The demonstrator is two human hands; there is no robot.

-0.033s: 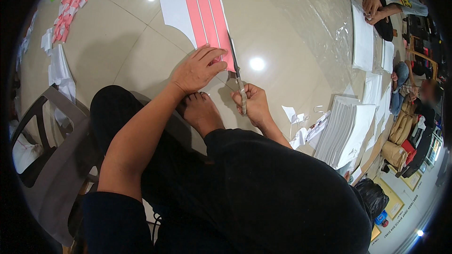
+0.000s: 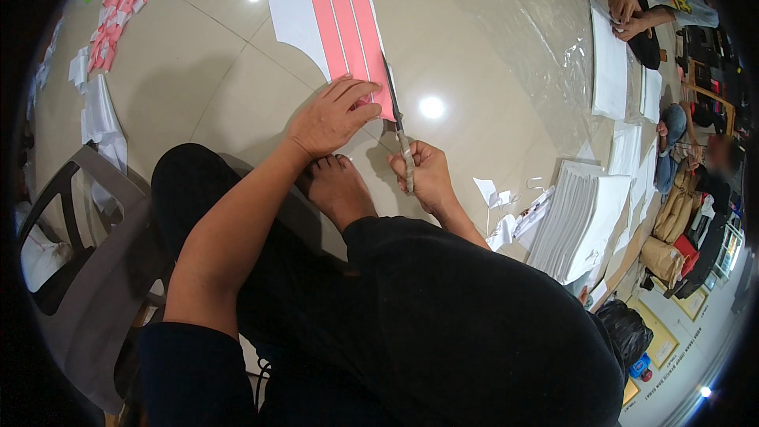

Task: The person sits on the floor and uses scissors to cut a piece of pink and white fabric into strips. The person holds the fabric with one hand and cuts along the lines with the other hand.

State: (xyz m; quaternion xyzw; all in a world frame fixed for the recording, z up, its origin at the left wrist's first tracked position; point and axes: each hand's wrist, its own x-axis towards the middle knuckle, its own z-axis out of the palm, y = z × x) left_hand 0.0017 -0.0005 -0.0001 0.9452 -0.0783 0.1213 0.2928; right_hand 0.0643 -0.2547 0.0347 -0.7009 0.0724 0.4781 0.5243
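The striped sheet (image 2: 336, 28), white with pink bands, lay towards twelve o'clock from the middle of the view, above the tiled floor (image 2: 198, 39). It looked light, thin and bendable, probably smooth-faced and easily creased; a flat, spread hold near the cutting edge seemed safer than a tight pinch. At its five o'clock side ran the scissors (image 2: 398, 117), likely firm and heavier, best held by their wrapped handle. The left hand (image 2: 328, 120), at eleven, laid loosely spread, part-bent fingers over the sheet's near end; whether the thumb pinched it I could not tell. The right hand (image 2: 427, 176), at two, had its fingers curled closed round the handle. Farther out, a white stack (image 2: 581, 217) stood at three and pink-and-white ribbons (image 2: 115, 28) lay at ten.
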